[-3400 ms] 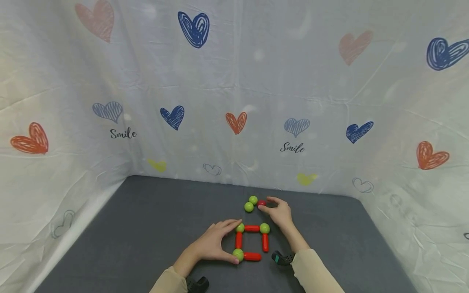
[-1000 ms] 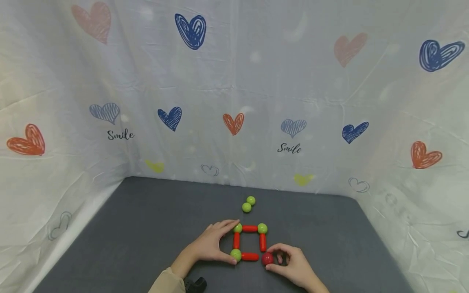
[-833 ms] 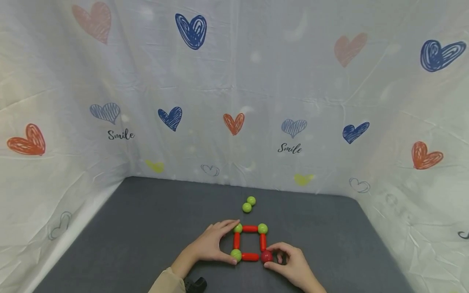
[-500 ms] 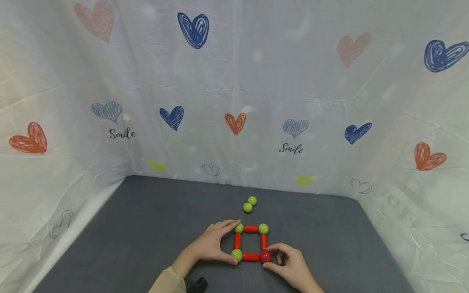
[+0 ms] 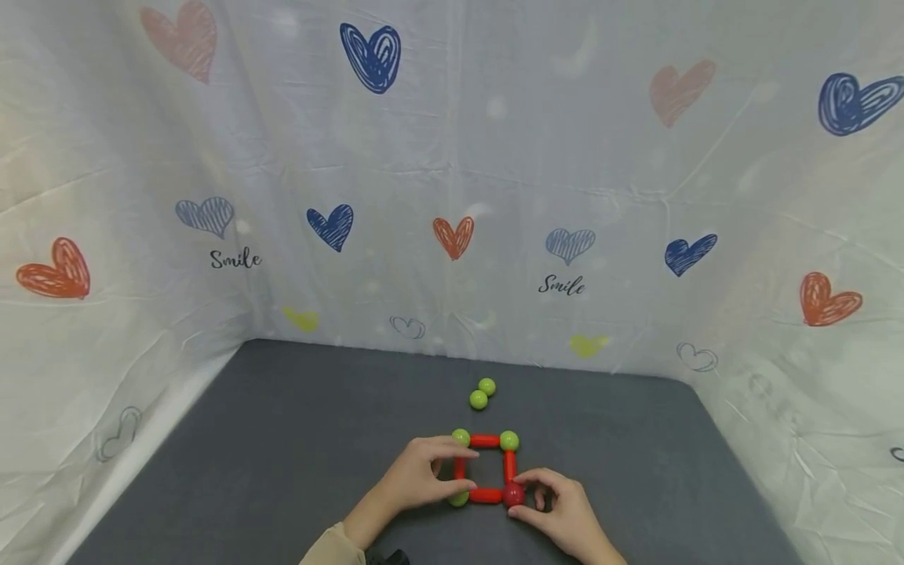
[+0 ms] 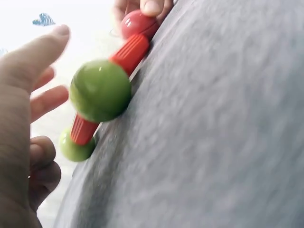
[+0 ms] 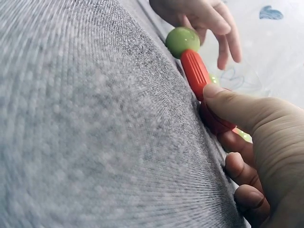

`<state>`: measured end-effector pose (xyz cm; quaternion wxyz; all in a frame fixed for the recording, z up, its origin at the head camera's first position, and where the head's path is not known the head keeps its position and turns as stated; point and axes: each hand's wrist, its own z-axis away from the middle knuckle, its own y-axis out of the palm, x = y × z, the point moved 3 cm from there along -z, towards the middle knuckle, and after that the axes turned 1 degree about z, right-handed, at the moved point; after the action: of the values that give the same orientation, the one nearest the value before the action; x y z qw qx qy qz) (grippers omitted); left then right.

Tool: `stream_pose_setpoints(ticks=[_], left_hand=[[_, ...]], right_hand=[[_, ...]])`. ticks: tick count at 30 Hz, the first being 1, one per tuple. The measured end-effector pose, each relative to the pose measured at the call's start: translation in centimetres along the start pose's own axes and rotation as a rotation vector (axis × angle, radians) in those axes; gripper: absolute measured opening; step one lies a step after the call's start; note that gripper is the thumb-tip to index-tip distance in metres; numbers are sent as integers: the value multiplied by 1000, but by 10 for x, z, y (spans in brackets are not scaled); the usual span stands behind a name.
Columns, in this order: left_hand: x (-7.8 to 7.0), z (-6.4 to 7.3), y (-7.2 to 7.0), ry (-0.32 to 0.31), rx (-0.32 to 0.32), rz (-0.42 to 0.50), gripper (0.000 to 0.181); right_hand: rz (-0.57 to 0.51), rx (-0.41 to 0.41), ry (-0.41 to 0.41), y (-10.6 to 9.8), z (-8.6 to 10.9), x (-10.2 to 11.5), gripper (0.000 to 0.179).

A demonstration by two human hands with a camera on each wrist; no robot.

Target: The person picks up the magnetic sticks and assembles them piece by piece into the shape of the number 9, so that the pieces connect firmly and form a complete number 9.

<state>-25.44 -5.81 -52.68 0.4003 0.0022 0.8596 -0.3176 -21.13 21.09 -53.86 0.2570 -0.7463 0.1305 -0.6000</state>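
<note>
Red rods (image 5: pixel 484 441) and balls form a square lying on the dark grey cloth. Green balls (image 5: pixel 509 440) sit at three corners, and a red ball (image 5: pixel 513 494) is at the near right corner. My right hand (image 5: pixel 561 508) pinches that red ball between thumb and fingers; the right wrist view shows the thumb on it beside a red rod (image 7: pixel 194 71). My left hand (image 5: pixel 422 475) hovers over the square's left side with fingers spread. In the left wrist view, a gap separates it from the near left green ball (image 6: pixel 99 90).
Two loose green balls (image 5: pixel 478 400) lie touching or nearly so beyond the square. The dark grey tabletop (image 5: pixel 318 439) meets a pale curtain (image 5: pixel 452 298) printed with hearts at the back and sides.
My right hand brought the red ball from beside the loose green balls to the square's near right corner, against the rod ends. My left hand has just come off the two left green balls.
</note>
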Motion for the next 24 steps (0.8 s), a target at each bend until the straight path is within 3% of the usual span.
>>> stream_pose_setpoints(ticks=[6, 10, 16, 24], left_hand=[[-9, 1, 14, 93, 136, -118, 29], [-11, 1, 18, 79, 197, -177, 27], [-9, 1, 19, 45, 214, -195, 24], [-5, 2, 20, 44, 182, -151, 24]], right_hand=[[7, 3, 3, -1, 0, -1, 36], [-5, 4, 5, -1, 0, 0, 37], [-9, -3, 13, 0, 1, 1, 37], [27, -22, 28, 2, 1, 1, 37]])
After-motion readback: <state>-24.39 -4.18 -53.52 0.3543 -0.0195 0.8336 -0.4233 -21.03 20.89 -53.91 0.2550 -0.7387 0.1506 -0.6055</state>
